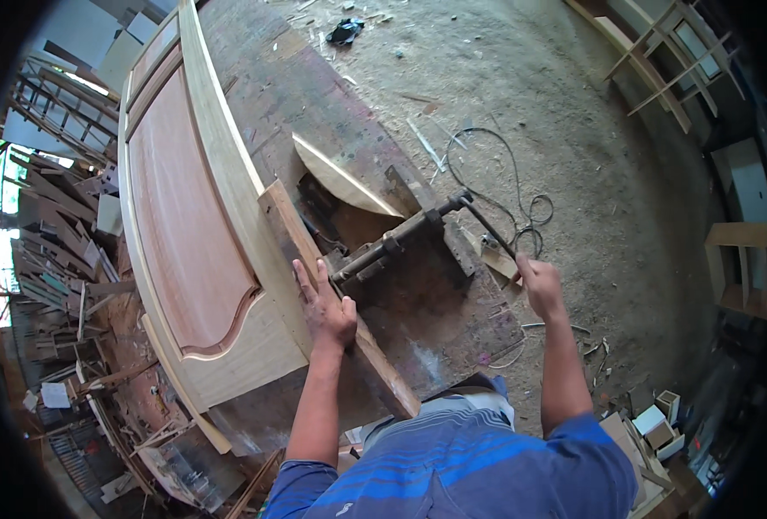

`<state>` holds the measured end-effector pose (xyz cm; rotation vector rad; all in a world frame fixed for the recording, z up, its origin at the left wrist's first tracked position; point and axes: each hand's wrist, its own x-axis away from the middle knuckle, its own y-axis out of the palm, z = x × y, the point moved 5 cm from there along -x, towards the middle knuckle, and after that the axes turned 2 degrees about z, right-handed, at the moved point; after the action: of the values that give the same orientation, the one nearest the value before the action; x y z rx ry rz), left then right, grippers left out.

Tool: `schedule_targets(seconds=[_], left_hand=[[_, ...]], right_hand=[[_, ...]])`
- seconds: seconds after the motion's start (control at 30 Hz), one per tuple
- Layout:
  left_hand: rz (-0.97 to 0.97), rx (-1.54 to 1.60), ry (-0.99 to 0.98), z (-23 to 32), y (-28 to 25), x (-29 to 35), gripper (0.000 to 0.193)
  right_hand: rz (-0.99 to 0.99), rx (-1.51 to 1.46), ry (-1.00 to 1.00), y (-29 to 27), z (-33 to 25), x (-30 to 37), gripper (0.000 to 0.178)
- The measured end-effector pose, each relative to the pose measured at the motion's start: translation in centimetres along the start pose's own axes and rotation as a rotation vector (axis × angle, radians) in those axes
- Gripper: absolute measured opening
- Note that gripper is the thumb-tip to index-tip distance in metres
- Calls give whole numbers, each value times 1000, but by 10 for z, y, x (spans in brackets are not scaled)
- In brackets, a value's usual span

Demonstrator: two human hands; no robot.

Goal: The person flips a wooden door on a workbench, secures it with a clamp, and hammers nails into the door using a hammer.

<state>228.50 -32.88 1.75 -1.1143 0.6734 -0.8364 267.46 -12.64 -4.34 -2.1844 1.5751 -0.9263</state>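
A long wooden panel door point(184, 199) with a curved inner moulding lies on the workbench point(418, 346). Along its right edge runs a brown wooden strip point(292, 227). My left hand point(327, 307) rests on this strip with fingers stretched forward, beside the end of a metal clamp screw point(392, 245). The dark metal vise or clamp is fixed at the bench's right side. My right hand point(539, 285) is closed round the end of its crank handle point(487, 227), out past the bench edge. Behind the screw stands a pale curved wood offcut point(344, 177).
A black cable point(517, 186) coils on the dusty floor to the right, among wood scraps. Stacked boards point(63, 233) fill the left side. Wooden frames point(673, 65) stand at the far right, and a shelf-like cabinet piece point(742, 259) sits below them.
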Motion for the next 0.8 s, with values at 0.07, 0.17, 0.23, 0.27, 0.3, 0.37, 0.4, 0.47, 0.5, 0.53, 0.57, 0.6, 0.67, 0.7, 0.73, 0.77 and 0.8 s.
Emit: schedule_targets(seconds=[0.07,0.17,0.23,0.27,0.3,0.37,0.4,0.47,0.5,0.53,0.57,0.6,0.67,0.7,0.73,0.77,0.8], left_hand=[[28,22,23,1,1,1,92],[-39,20,-20,7,4,-2,93],[-37,15,-4,2,8,-2,93],[-19,14,3,0,8,-2,93],[-4,14,11,2,7,-4,93],[-23,7,-3,3,3,2,93],[-39,-4,-14,3,3,1,94],[-20,-1,-6,3,6,-2,94],[-15,-2,9,3,8,-2,95],[-30,17,-15,6,4,-1,97],[-26,21,-23,3,3,-1,97],[-9,8,0,2,5,-1,99],[20,-4,2,0,5,0,102],[7,-1,15,3,7,-1,104],[-4,-5,20,3,7,0,107],[6,-10,-2,0,6,0,107],[-17,-16,-10,0,5,0,109]], right_hand=[[-60,-133,-90,-30,-49,41,78],[-217,-712,128,-11,7,27,83],[-432,-968,170,17,2,27,92],[-300,-1278,153,35,-15,31,93],[-249,-1558,151,37,-24,29,94],[-209,-1836,142,43,-34,35,97],[-54,-1790,57,38,-37,33,93],[78,-1707,-245,21,-56,24,85],[69,-1701,-244,14,-73,17,85],[108,-1474,-367,1,-97,15,83],[139,-1241,-493,-12,-127,8,82],[233,-1138,-597,-17,-162,2,78],[265,-943,-547,-24,-192,-14,76],[309,-860,-546,-26,-214,-22,72],[341,-784,-545,-24,-237,-31,70],[316,-787,-554,-19,-254,-46,70],[297,-629,-463,-13,-267,-62,68]])
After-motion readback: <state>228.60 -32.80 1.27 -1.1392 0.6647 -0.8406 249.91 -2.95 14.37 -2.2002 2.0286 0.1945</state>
